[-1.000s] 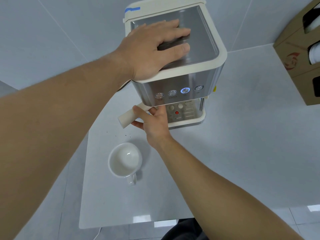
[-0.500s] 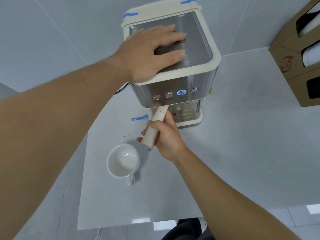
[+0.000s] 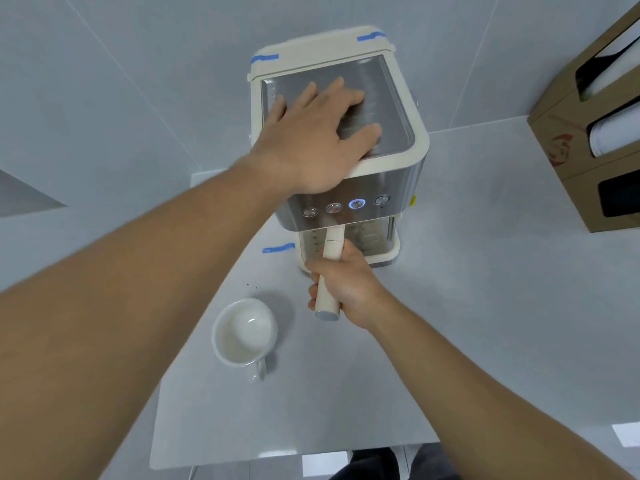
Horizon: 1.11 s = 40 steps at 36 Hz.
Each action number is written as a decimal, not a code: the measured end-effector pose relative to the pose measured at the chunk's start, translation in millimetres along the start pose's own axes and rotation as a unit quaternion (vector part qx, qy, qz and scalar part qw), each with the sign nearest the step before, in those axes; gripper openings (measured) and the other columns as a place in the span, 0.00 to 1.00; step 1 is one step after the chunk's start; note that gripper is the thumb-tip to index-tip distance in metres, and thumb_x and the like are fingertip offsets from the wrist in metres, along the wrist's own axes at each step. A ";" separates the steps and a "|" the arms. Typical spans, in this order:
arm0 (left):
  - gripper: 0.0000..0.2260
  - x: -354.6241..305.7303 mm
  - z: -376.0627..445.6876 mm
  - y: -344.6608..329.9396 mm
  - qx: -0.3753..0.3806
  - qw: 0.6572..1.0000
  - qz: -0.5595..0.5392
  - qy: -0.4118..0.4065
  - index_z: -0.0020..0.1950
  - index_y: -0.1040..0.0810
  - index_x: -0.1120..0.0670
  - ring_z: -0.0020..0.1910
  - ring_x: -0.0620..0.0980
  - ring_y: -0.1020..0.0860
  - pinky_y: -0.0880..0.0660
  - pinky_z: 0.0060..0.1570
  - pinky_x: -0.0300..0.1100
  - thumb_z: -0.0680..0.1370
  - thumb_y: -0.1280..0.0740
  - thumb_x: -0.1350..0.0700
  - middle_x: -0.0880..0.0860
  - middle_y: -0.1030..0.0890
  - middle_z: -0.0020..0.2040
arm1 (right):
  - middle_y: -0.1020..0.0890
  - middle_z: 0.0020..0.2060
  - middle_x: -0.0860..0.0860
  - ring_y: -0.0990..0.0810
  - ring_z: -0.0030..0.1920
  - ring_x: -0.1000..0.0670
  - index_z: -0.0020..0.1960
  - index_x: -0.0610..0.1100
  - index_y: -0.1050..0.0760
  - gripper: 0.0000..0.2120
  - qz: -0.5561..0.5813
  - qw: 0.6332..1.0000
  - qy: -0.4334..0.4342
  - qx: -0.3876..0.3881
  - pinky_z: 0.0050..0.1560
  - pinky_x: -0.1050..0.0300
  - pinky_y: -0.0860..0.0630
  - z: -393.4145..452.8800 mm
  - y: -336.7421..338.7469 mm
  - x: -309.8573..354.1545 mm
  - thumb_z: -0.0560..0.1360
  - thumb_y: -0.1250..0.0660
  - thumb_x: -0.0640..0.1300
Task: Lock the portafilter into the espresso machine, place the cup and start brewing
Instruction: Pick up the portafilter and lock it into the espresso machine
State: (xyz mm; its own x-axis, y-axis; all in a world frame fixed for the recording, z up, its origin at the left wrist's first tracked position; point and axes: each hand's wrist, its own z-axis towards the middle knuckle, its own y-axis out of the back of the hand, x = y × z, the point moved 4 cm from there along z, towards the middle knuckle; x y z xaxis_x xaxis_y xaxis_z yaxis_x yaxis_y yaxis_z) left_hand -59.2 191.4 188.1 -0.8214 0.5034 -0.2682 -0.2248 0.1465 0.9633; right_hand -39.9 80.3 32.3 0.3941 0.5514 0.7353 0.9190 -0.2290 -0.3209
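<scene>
Table (image 3: 485, 306): white, under both hands. Coffee machine (image 3: 391, 174): cream and steel, beneath left hand (image 3: 311, 140); left palm flat on top plate, fingers spread, gripping nothing. Cardboard box (image 3: 588, 133): far right of right hand (image 3: 349, 282). Cup (image 3: 244, 332): white, upright, just left of right hand, on table. Portafilter handle (image 3: 330, 268): cream, pointing toward viewer from under machine front; right fist wrapped around it. Blue-lit button (image 3: 357, 204): above right hand.

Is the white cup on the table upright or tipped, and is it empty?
Upright and empty. The cup stands on the table with its mouth upward, and its white bottom shows with no liquid inside.
</scene>
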 end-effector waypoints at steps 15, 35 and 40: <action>0.28 4.6 -3.9 3.2 -0.016 1.000 -0.017 -0.010 0.76 0.38 0.39 0.80 0.48 0.48 0.55 0.77 0.55 0.76 0.45 0.34 0.45 0.43 0.80 | 0.28 0.30 0.45 0.28 0.26 0.45 0.54 0.41 0.27 0.14 -0.097 0.992 -0.037 0.065 0.31 0.52 0.24 -2.4 26.9 12.9 0.71 0.38 0.29; 0.28 5.4 -4.8 4.6 -0.018 1.000 -0.017 -0.015 0.77 0.39 0.40 0.80 0.48 0.48 0.54 0.77 0.54 0.77 0.43 0.35 0.44 0.42 0.80 | 0.28 0.31 0.45 0.27 0.29 0.46 0.49 0.44 0.29 0.11 -0.088 0.988 -0.075 0.106 0.34 0.52 0.23 -14.3 36.8 19.9 0.74 0.37 0.29; 0.29 5.7 -1.9 4.2 -0.007 1.000 -0.022 -0.013 0.76 0.39 0.40 0.80 0.49 0.48 0.53 0.77 0.55 0.76 0.43 0.35 0.44 0.43 0.80 | 0.25 0.37 0.43 0.22 0.33 0.45 0.51 0.43 0.27 0.08 -0.102 0.988 -0.065 0.097 0.41 0.47 0.19 -23.8 40.1 23.8 0.76 0.34 0.32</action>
State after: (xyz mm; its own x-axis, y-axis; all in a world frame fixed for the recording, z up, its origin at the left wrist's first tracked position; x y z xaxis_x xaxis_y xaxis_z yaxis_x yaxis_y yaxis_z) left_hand -65.8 193.2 190.7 -0.7965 0.5192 -0.3098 -0.2672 0.1574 0.9507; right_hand 6.6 65.1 51.1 0.1855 0.6710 0.7179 0.9551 0.0487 -0.2923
